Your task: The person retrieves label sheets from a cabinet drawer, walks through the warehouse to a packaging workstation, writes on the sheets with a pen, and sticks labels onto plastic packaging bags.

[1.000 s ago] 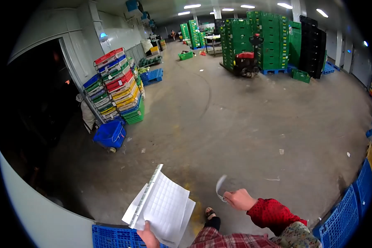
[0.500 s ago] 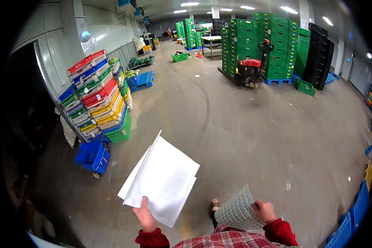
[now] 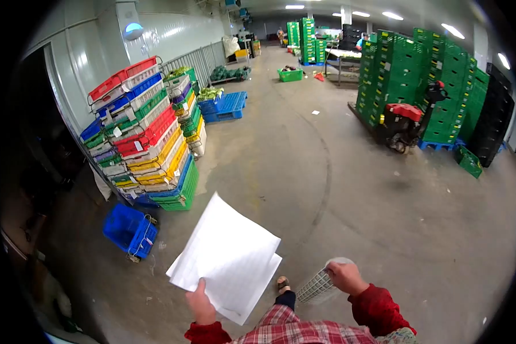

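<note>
My left hand (image 3: 201, 304) grips the near edge of a stack of white lined sheets (image 3: 226, 258), held out flat in front of me. My right hand (image 3: 345, 276) holds a curled piece of white mesh netting (image 3: 318, 286) that hangs down from the fingers. Both sleeves are red, over a red plaid garment (image 3: 304, 329). One foot in a sandal (image 3: 282, 282) shows between the sheets and the netting on the concrete floor.
A tall leaning stack of coloured crates (image 3: 146, 137) stands to the left, with a blue crate (image 3: 130, 229) on the floor beside it. Blue pallets (image 3: 226, 106) lie further back. Green crate stacks (image 3: 424, 86) and a red pallet truck (image 3: 404, 123) are on the right.
The view has swung left and forward, so the coloured crate stack is nearer. The mesh netting in my right hand has curled from a spread sheet into a tighter roll.
</note>
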Demonstrator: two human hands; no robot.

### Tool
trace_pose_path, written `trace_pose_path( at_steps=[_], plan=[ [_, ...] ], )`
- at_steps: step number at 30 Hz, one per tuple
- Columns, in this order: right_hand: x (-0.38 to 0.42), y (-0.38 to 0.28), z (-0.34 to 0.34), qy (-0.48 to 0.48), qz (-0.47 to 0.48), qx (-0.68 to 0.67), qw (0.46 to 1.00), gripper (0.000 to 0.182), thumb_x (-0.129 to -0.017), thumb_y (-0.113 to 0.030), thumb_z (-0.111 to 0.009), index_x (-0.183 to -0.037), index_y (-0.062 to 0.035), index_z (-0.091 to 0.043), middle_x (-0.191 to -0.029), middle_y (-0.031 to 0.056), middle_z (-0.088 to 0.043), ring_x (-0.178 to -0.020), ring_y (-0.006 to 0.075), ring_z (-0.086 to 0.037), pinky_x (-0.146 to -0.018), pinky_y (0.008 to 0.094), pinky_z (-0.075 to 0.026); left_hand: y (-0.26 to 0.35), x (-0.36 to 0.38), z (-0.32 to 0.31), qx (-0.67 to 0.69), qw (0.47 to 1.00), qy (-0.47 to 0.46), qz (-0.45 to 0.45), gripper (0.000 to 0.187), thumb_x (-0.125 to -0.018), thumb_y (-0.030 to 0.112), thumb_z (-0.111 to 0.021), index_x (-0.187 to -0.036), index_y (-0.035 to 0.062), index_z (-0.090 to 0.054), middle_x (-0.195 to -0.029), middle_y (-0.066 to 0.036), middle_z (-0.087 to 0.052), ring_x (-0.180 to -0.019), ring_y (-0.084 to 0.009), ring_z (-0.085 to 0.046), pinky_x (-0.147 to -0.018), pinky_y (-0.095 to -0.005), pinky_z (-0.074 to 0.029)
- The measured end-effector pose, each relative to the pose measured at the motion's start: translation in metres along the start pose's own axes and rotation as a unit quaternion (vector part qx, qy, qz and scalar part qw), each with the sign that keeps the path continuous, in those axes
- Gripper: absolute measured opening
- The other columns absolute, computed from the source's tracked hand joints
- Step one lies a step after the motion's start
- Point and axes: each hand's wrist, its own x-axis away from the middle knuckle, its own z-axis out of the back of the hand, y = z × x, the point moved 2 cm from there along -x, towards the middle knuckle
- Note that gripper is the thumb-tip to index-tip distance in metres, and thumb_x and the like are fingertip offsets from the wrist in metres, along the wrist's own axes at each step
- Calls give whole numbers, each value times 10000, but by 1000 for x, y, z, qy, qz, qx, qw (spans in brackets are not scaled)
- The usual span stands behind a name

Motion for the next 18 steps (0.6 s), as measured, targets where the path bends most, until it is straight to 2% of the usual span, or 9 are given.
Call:
trace_pose_path(
  at_steps=[2, 4, 6, 8, 10, 12, 15, 18],
  plan=[
    [-59, 20, -8, -30, -16, 4, 999, 79, -819, -159, -636, -821, -82, -615, -701, 149, -629, -618, 366, -609, -542, 460, -482, -11, -55, -38, -47, 994, 92, 19, 384, -885, 39, -585, -1234, -106, -521, -1157, -141, -607, -1021, -225, -587, -892, -357, -463],
    [-132, 59, 1, -52, -26, 43, 997, 92, -837, -173, -609, -839, -82, -599, -686, 142, -627, -613, 359, -616, -529, 456, -477, -11, -121, -101, 16, 996, 81, 11, 379, -883, 31, -582, -1233, -102, -523, -1171, -143, -603, -1017, -234, -590, -890, -361, -463],
    [-192, 96, 16, -32, -38, 30, 998, 89, -832, -178, -610, -831, -89, -605, -679, 148, -626, -620, 363, -619, -535, 464, -477, 8, -175, -171, 22, 999, 15, 34, 383, -886, 33, -582, -1238, -103, -517, -1191, -147, -593, -1031, -239, -583, -903, -361, -452],
    [-238, 133, 25, -27, -130, 51, 990, 97, -828, -190, -617, -820, -93, -612, -679, 152, -628, -627, 370, -617, -547, 477, -475, -2, -243, -231, 8, 1000, -5, 19, 381, -889, 32, -575, -1239, -104, -512, -1195, -146, -589, -1041, -240, -579, -912, -356, -445],
    [-270, 162, 20, -4, -156, 44, 987, 104, -828, -201, -627, -814, -98, -621, -673, 157, -627, -635, 382, -615, -559, 490, -472, -6, -302, -280, -12, 1000, -29, 3, 380, -891, 32, -569, -1240, -106, -506, -1199, -145, -584, -1051, -242, -574, -921, -352, -439],
    [-305, 201, 9, -15, -238, 53, 970, 109, -802, -178, -665, -790, -75, -630, -704, 186, -629, -659, 398, -622, -574, 463, -497, -9, -354, -349, -26, 996, -77, -44, 376, -896, 31, -560, -1239, -109, -495, -1196, -142, -582, -1070, -242, -565, -935, -351, -428],
    [-364, 274, -33, 1, -254, 68, 965, 116, -794, -190, -674, -789, -82, -631, -692, 197, -625, -650, 415, -615, -581, 490, -491, -47, -441, -431, -35, 996, -77, -4, 359, -891, 41, -561, -1217, -105, -515, -1188, -127, -585, -1061, -225, -566, -931, -340, -425],
    [-482, 334, -58, -3, -241, 69, 968, 138, -803, -234, -659, -801, -104, -614, -648, 175, -612, -616, 407, -601, -541, 505, -460, -76, -521, -510, -4, 996, -91, 5, 377, -885, 27, -563, -1234, -102, -509, -1208, -129, -579, -1076, -228, -562, -947, -344, -419]
  ],
)
